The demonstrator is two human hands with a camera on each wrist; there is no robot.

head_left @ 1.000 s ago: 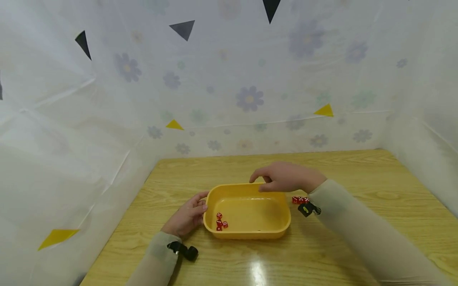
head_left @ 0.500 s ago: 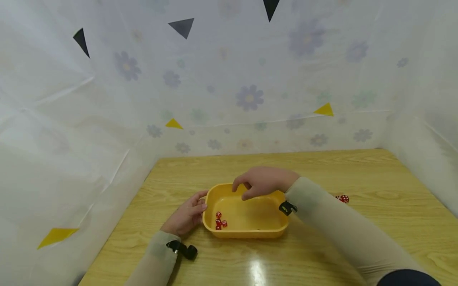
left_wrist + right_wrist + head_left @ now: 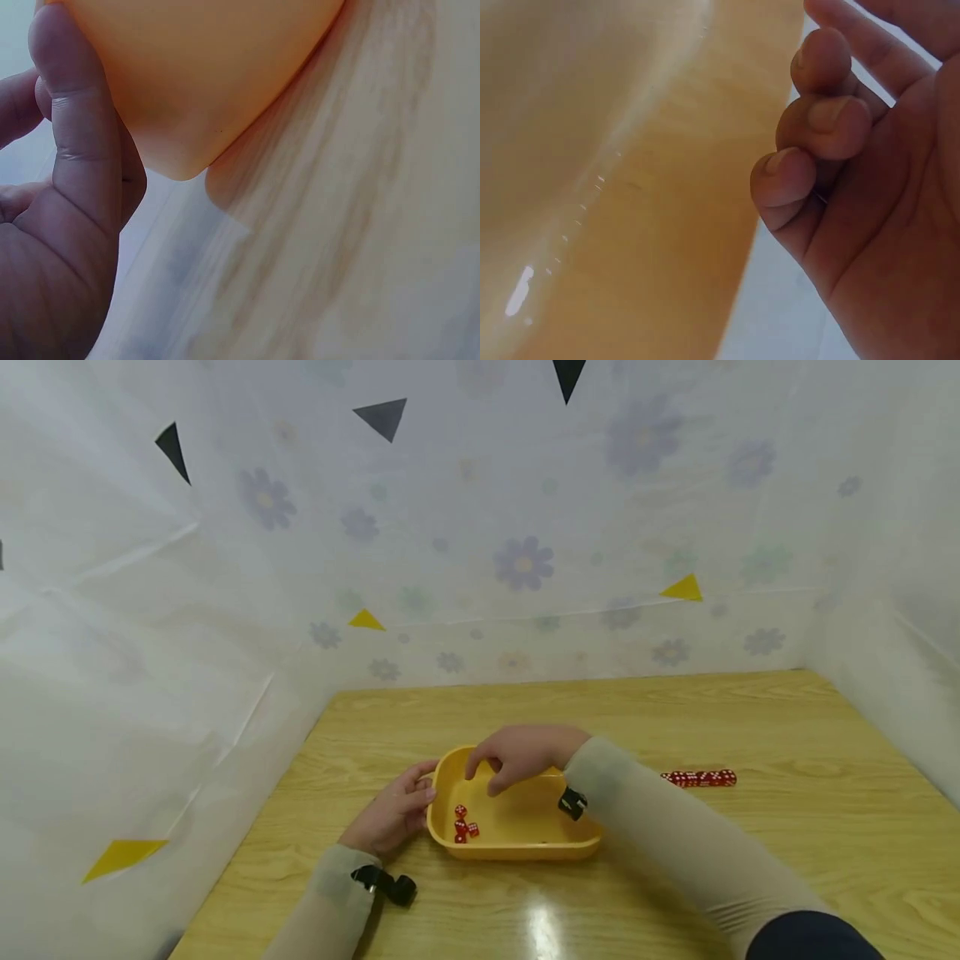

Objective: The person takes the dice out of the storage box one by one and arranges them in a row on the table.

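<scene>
A yellow plastic tub (image 3: 525, 852) stands on the wooden table (image 3: 675, 718). My left hand (image 3: 390, 817) grips its left end, the thumb pressed flat against the outer wall (image 3: 210, 67). Three red dice (image 3: 462, 825) lie in the tub's left part. My right hand (image 3: 517, 758) hovers over the tub, a little above and to the right of those dice, fingers bent downward. In the right wrist view three fingers (image 3: 810, 142) curl toward the palm above the tub's inside (image 3: 630, 225). No die shows in that hand, and the thumb's tip is hidden.
A short row of red dice (image 3: 701, 778) lies on the table to the right of the tub. White flowered sheets (image 3: 525, 568) wall in the table at the back and on both sides.
My right hand has moved left from the tub's far right corner to above its left part. The row of dice on the table is uncovered. The left hand has stayed put.
</scene>
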